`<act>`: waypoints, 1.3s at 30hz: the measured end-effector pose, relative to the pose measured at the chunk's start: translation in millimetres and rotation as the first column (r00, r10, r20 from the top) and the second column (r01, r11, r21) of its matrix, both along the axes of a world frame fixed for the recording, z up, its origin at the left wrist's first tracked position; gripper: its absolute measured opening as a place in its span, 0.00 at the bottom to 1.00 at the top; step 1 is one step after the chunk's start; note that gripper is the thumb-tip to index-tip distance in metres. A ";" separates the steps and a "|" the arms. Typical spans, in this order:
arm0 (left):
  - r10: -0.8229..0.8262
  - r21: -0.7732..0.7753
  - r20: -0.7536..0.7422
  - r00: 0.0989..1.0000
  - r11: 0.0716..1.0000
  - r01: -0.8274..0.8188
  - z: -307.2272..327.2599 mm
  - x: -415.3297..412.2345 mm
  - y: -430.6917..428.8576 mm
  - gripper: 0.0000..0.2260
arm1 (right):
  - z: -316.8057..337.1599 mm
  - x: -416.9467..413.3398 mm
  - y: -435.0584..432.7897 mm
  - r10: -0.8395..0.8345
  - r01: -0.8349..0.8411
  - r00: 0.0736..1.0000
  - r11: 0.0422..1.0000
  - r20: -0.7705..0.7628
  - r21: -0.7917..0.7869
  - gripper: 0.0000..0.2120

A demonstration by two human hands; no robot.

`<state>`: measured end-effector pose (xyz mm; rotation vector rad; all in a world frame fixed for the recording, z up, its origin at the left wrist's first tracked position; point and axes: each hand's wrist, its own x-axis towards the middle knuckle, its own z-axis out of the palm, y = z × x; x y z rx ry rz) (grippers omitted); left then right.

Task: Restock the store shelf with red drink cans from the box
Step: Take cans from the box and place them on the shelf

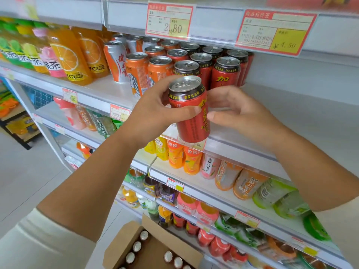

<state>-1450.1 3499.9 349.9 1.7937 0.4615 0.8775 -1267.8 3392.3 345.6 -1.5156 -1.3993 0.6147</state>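
Red can [194,124] between opposing fingers [182,111]

1. Price tag [169,20] on the upper shelf rail: "2.80".
2. Second price tag [274,31], further right on that rail: header "商品标价签"; the yellow box shows "¥" and ends ".50" — the first digit is blurred.
3. Red can [189,109] held in front of the shelf: dark band reads "加多宝凉茶".
4. Shelf can [225,74]: same band, with a large yellow "加" below.
5. Pink bottle [209,166], one shelf down: "蜜桃乌龙茶".
6. Orange bottle [192,162] beside it: "鲜果橙".
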 end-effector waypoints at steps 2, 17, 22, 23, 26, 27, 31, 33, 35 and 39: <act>-0.024 0.008 0.000 1.000 1.000 0.024 5.0 7.5 1.7 0.28 | -4.3 -3.6 -3.8 0.117 -0.120 0.990 0.992 -0.082 -0.028 0.30; 0.278 0.388 -0.329 0.903 0.911 -0.139 -36.0 13.6 15.9 0.22 | -13.4 4.0 14.4 -0.446 0.443 0.892 0.895 0.075 0.055 0.30; 0.386 0.597 -0.301 0.872 0.789 -0.143 -66.7 4.3 26.6 0.19 | -20.1 -4.1 32.3 -0.503 0.498 0.854 0.864 0.136 0.074 0.34; 0.392 0.604 -0.267 0.881 0.780 -0.164 -71.1 4.9 27.0 0.18 | -21.4 -4.4 35.9 -0.508 0.501 0.849 0.862 0.149 0.080 0.35; 0.389 0.626 -0.194 0.900 0.756 -0.192 -81.9 7.4 27.6 0.18 | -25.9 -1.5 44.3 -0.523 0.513 0.838 0.852 0.159 0.099 0.39; 0.386 0.621 -0.183 0.904 0.758 -0.198 -83.6 7.8 27.6 0.18 | -26.6 -0.2 45.9 -0.525 0.515 0.837 0.851 0.157 0.098 0.39; 0.359 0.590 -0.165 0.918 0.782 -0.200 -86.5 8.2 28.9 0.18 | -27.3 7.4 48.5 -0.497 0.495 0.857 0.867 0.137 0.052 0.41; 0.350 0.582 -0.165 0.922 0.790 -0.196 -87.0 8.1 29.2 0.18 | -28.7 11.1 46.5 -0.469 0.470 0.874 0.882 0.130 0.019 0.38; 0.343 0.580 -0.156 0.926 0.791 -0.196 -87.6 8.3 29.3 0.18 | -31.5 13.9 44.2 -0.456 0.460 0.879 0.888 0.136 0.007 0.35; 0.334 0.578 -0.127 0.934 0.790 -0.204 -89.5 9.5 29.2 0.18 | -33.7 15.9 46.6 -0.459 0.460 0.875 0.887 0.152 0.029 0.34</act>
